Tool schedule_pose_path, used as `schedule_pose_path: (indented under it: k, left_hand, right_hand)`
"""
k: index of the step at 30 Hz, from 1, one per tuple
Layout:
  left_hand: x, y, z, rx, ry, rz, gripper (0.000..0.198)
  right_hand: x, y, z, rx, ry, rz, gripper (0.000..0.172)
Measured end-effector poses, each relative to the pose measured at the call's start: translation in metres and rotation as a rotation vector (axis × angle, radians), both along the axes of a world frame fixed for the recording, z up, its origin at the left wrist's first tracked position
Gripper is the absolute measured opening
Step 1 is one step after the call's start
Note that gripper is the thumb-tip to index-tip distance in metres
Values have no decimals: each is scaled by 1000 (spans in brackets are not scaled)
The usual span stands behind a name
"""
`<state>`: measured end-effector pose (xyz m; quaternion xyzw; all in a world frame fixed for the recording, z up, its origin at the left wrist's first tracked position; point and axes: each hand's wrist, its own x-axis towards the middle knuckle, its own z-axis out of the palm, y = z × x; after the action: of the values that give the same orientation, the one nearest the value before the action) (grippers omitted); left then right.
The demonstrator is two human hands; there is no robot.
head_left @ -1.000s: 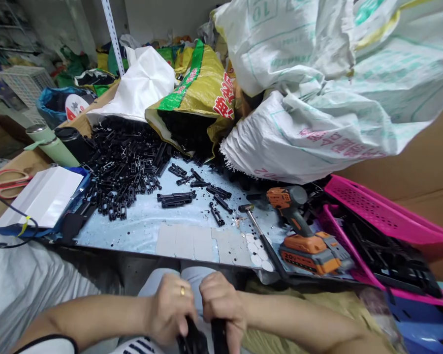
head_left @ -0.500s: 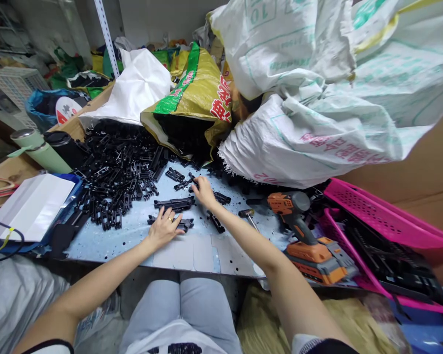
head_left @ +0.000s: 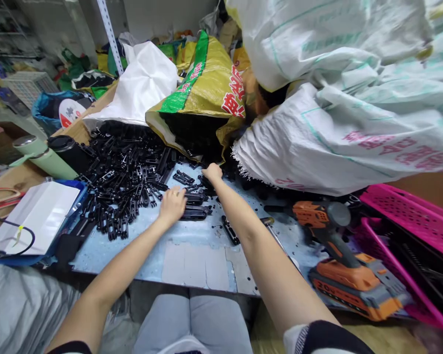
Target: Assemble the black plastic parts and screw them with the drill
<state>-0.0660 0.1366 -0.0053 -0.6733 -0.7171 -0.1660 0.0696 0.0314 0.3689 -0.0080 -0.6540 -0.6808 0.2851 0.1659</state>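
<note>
My left hand [head_left: 173, 204] rests at the left ends of several long black plastic parts [head_left: 196, 212] laid side by side. Its fingers look loosely stretched out over the parts, slightly blurred. Farther forward, my right hand [head_left: 212, 172] is closed at the mouth of the yellow woven bag [head_left: 206, 73], where black pieces lie; its fingertips are hidden, so what it holds cannot be made out. Short black linked pieces [head_left: 183, 177] lie between the two hands. Another black part [head_left: 230, 230] is under my right forearm, on the light blue tabletop [head_left: 143, 255].
A large heap of black parts [head_left: 121, 182] spreads on the left, near a green bottle [head_left: 46, 157]. White sacks [head_left: 332, 132] bulge at the right. An orange cordless drill [head_left: 339, 260], a small hammer [head_left: 276, 233] and a pink basket [head_left: 409, 216] stand on the right side.
My right hand has moved forward from the small pieces to the yellow bag's mouth. My left hand has shifted forward along the long parts. The view has turned slightly.
</note>
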Motion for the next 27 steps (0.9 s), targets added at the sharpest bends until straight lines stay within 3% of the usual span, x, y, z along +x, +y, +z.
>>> schedule_pose_path:
  k: [3,6,10,12,15,21,24,27]
  left_hand:
    - [-53,9,6,-68,63,108,41]
    - [-92,17,4,-167,119,150,35]
    - [-109,17,-1,-215,127,161,27]
    - [-108,12,-3,-214,129,178,27]
    - [-105,1,-5,-223,132,188,27]
    - [-93,-17,-7,-246,108,257,31]
    - [-85,-23,-5,-239,49,337,34]
    - [-79,-30,-3,-236,44,355,38]
  right_hand:
    - [18,-15,7,-42,160,2,38]
    - [42,-50,14,-118,365,52,50]
    - [71,-110,21,-413,858,283,52]
    - [83,-139,22,-430,936,387,42]
    - [98,-179,22,-226,732,496,28]
    - [122,-261,8,286,-131,752,31]
    - [129,-297,-1,437,-264,891,49]
    - [132,-316,-7,446,-247,928,60]
